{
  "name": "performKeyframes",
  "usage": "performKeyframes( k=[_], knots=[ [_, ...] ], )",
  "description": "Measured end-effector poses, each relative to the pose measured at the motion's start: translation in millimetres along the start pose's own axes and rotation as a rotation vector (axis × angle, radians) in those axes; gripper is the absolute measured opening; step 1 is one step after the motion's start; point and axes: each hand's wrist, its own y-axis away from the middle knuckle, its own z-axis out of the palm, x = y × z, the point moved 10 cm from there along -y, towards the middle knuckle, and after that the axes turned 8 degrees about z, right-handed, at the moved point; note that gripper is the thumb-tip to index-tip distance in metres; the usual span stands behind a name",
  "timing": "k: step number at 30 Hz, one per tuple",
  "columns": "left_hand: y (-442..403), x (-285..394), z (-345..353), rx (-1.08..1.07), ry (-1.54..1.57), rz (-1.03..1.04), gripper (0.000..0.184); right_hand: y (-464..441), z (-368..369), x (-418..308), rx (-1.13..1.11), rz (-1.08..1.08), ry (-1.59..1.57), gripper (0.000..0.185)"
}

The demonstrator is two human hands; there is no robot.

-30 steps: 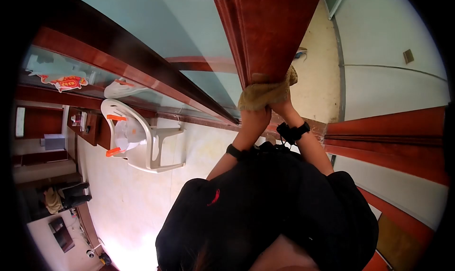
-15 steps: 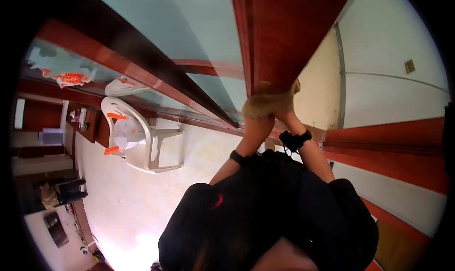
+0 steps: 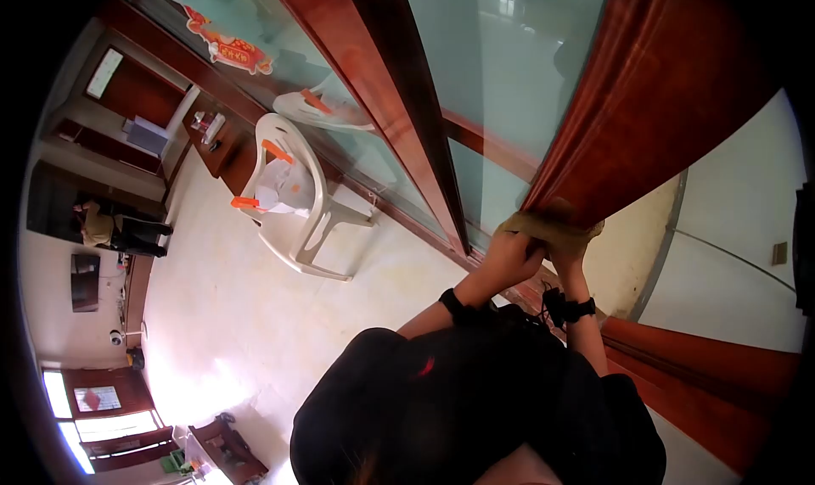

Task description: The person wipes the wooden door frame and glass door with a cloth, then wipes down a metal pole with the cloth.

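Note:
A yellow-brown cloth (image 3: 552, 228) is wrapped around the lower visible part of a reddish-brown wooden post (image 3: 654, 120). My left hand (image 3: 511, 260) grips the cloth at the post's left side, fingers curled. Close beside it, my right hand (image 3: 570, 252) is closed on the cloth at the right edge. Both wrists carry black bands. Parts of the fingers are hidden behind the cloth and the post.
Glass panels (image 3: 501, 52) in wooden frames stand to the left of the post. A white plastic chair (image 3: 318, 209) with orange-marked armrests is on the pale floor (image 3: 212, 298). Farther off, a person (image 3: 110, 229) stands near a wall-mounted screen (image 3: 85, 281).
The view has turned, so post, hands and chair sit farther right. Both hands still hold the cloth against the post, and more of the room shows at lower left.

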Motion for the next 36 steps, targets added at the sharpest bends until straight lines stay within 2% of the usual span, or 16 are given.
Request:
performKeyframes(
  k=[1,2,3,5,8,9,11,12,15,17,19,20,25,28,31,36],
  knots=[
    [-3.8,2.4,-3.7,0.003,-0.004,0.0,0.019,-1.6,0.5,-8.9,-0.022,-0.036,0.018,0.016],
    [-5.3,-2.5,0.1,-0.071,-0.033,-0.081,0.019,-0.7,0.1,-4.9,-0.024,-0.037,0.017,0.016],
    [-6.4,-6.5,4.2,-0.146,-0.061,-0.161,0.021,3.3,0.4,-5.2,-0.012,-0.122,0.079,0.023],
    [-22.4,8.8,-3.8,-0.14,-0.144,-0.14,0.023,7.0,-3.4,-10.2,0.002,-0.206,0.143,0.031],
    [-33.8,19.1,-9.7,-0.158,-0.234,-0.133,0.028,5.5,1.4,-0.8,-0.104,0.029,-0.178,0.031],
    [-35.1,19.0,-8.0,-0.183,-0.245,-0.149,0.03,6.3,0.3,-3.5,-0.088,0.034,-0.169,0.031],
    [-32.3,14.0,-4.5,-0.161,-0.235,-0.148,0.03,5.0,-3.2,-10.5,-0.073,0.035,-0.159,0.031],
    [-32.7,14.6,-5.4,-0.141,-0.226,-0.15,0.03,3.8,-3.5,-27.6,-0.084,-0.079,-0.018,0.034],
    [-30.9,18.2,-7.3,-0.121,-0.264,-0.18,0.028,6.9,-0.9,-35.6,-0.142,-0.201,0.121,0.035],
    [-28.1,17.1,-6.9,-0.095,-0.284,-0.177,0.028,11.0,5.1,-22.1,-0.186,-0.212,0.123,0.036],
    [-32.2,21.2,-9.3,-0.068,-0.303,-0.169,0.028,7.6,-2.1,-2.6,-0.044,-0.099,0.162,0.039],
    [-32.1,20.2,-9.1,-0.087,-0.3,-0.199,0.03,7.9,-4.8,1.9,-0.043,-0.098,0.162,0.039],
    [-28.2,17.4,-7.5,-0.073,-0.277,-0.256,0.032,7.8,-4.5,-47.1,-0.128,-0.219,0.193,0.036],
    [-27.0,17.1,-5.6,-0.051,-0.297,-0.257,0.032,9.1,-5.7,-29.6,-0.126,-0.141,0.114,0.036],
    [-27.9,21.9,-8.5,-0.006,-0.319,-0.222,0.029,13.8,-4.2,-8.0,-0.067,-0.142,0.254,0.035],
    [-26.4,26.3,-3.7,-0.009,-0.357,-0.201,0.029,12.0,-10.6,-16.1,-0.059,-0.206,0.236,0.034]
  ],
)
